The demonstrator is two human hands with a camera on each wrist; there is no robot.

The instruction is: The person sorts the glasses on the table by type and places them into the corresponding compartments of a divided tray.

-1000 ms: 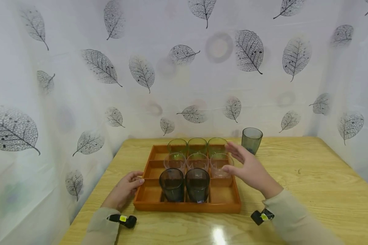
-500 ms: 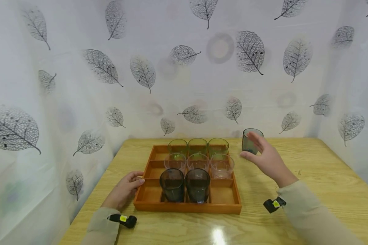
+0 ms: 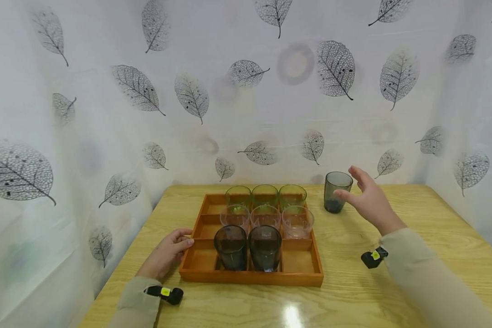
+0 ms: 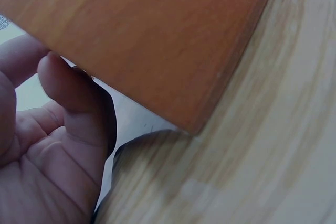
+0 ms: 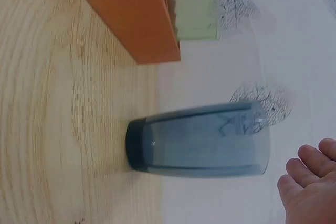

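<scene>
A wooden divided tray (image 3: 252, 278) carries green-tinted glasses (image 3: 238, 195) in its back row, clear glasses (image 3: 297, 222) in the middle and two dark grey glasses (image 3: 231, 248) in front. My left hand (image 3: 166, 254) touches the tray's left side with thumb and fingertips; some of its fingers are hidden in the head view. To the right of the tray, a grey tinted drinking glass (image 3: 333, 205) stands upright on the table. My right hand (image 3: 372, 202) is beside it, thumb in front of the glass, fingers apart. In the right wrist view a gap shows between fingertips and glass (image 5: 205, 140).
The light wooden table (image 3: 414, 232) ends at a pale curtain (image 3: 246, 118) printed with leaves, which also hangs at both sides. The tray's front right compartment (image 3: 298, 256) and left compartments (image 3: 201, 256) show bare wood. Each wrist wears a strapped camera (image 3: 375, 256).
My right hand has moved from the clear glasses at the tray's right edge to the right side of the standing grey glass. The left hand and tray stay put.
</scene>
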